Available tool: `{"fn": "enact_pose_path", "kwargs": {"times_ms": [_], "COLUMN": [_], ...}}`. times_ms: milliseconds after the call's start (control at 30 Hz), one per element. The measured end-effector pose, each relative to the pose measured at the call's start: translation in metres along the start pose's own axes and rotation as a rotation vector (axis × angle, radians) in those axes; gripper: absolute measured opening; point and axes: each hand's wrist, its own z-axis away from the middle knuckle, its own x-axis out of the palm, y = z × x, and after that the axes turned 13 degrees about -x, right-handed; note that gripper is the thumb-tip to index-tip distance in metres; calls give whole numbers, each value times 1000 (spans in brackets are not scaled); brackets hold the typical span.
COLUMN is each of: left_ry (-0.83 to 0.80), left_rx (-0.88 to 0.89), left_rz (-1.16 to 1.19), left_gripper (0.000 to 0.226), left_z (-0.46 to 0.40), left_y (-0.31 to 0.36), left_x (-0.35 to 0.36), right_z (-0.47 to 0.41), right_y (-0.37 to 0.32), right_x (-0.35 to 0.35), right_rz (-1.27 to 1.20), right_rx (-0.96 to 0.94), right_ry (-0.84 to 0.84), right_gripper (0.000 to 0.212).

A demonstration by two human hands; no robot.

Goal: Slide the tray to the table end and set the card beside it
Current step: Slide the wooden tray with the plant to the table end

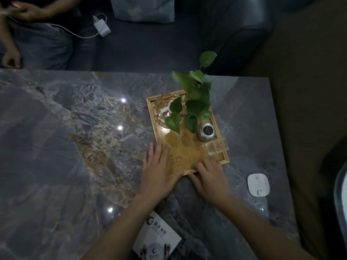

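One wooden tray (pixel 187 156) sits on one marble table (pixel 56 147). On the tray stand one leafy plant (pixel 191 102), one glass ashtray (pixel 163 111), one small round metal pot (pixel 206 131) and one clear box (pixel 217 146) split into two compartments. One printed card (pixel 157 235) lies on the table, and one white rounded pad (pixel 258 184). Two hands of the wearer show, the left hand (pixel 157 169) and the right hand (pixel 210 177). Across the table, two more hands belong to one other person (pixel 37 40). One white charger (pixel 101 25) and one pillow (pixel 142 8) lie on the sofa (pixel 150 45).
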Motion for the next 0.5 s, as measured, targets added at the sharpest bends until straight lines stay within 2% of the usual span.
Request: {"fn": "enact_pose_path", "kwargs": {"times_ms": [167,500], "left_ry": [-20,-56], "left_rx": [64,154], "left_rz": [-139,-111], "left_gripper": [99,105], "left_z": [-7,-18], "left_y": [12,4], "left_x": [10,6], "right_z": [1,3], "right_y": [0,4], "right_x": [-4,-3], "right_rz": [-1,1], "right_rx": [-18,-37], "right_ry": [-3,17], "right_gripper": [20,12]}}
